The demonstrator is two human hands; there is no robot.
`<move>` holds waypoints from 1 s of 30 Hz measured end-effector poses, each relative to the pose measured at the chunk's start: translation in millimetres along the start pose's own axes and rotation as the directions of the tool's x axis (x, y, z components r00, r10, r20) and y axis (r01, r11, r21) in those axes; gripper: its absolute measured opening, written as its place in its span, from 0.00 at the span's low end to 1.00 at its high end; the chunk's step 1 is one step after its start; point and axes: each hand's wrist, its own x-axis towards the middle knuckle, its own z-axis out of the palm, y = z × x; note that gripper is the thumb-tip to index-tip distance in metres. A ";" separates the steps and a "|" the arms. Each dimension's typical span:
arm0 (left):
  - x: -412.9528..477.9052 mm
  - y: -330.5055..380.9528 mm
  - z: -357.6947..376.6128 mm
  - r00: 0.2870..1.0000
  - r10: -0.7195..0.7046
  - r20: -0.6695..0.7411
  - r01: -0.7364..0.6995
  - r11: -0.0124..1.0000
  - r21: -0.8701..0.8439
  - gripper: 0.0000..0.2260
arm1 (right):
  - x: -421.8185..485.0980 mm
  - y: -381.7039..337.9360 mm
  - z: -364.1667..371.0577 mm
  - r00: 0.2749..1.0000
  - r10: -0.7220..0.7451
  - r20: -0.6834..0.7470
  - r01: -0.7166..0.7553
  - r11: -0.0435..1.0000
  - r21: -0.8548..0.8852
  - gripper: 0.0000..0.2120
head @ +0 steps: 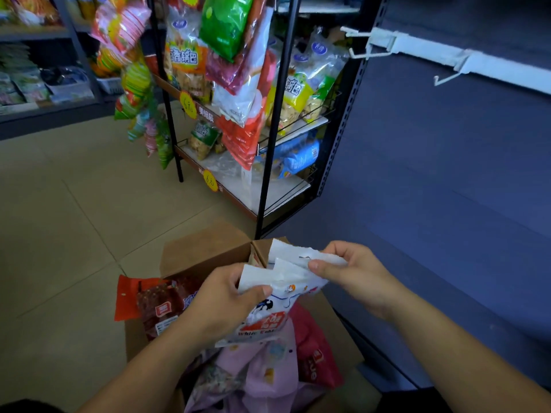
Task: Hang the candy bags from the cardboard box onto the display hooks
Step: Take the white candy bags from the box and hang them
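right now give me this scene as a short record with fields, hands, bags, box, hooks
left hand: gripping white candy bags by their top edges, above the box
right hand: pinching the top edge of one white bag, near its hang hole
cardboard box: open on the floor, holding red, brown and pink bags
display hooks: white, on a rail on the blue panel, upper right, bare
snack rack: black, behind the box, stocked

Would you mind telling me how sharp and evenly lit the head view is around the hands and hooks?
Head view: soft overall; the left hand, right hand and white bags are fairly clear; print on the bags stays hard to read; the hooks look pale against a dim blue panel; wide-angle bending tilts the rack.
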 end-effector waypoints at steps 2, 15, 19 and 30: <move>-7.0 20.8 5.4 0.997 0.072 -0.022 -0.073 0.997 -0.011 0.07 | -12.4 -13.5 -9.0 0.993 -0.071 -0.090 0.070 0.998 -0.005 0.14; -25.1 217.1 75.0 0.918 0.363 0.160 -0.372 0.928 0.026 0.07 | -142.4 -141.0 -150.9 0.855 -0.358 -0.375 0.253 0.919 -0.301 0.07; -27.1 284.6 99.1 0.872 0.447 0.197 -0.458 0.889 0.008 0.06 | -177.4 -187.2 -194.5 0.806 -0.450 -0.385 0.274 0.860 -0.430 0.08; -18.9 443.0 146.6 0.756 0.623 0.201 -0.598 0.782 -0.173 0.08 | -246.4 -282.0 -299.7 0.559 -0.587 -0.586 0.349 0.807 -0.476 0.09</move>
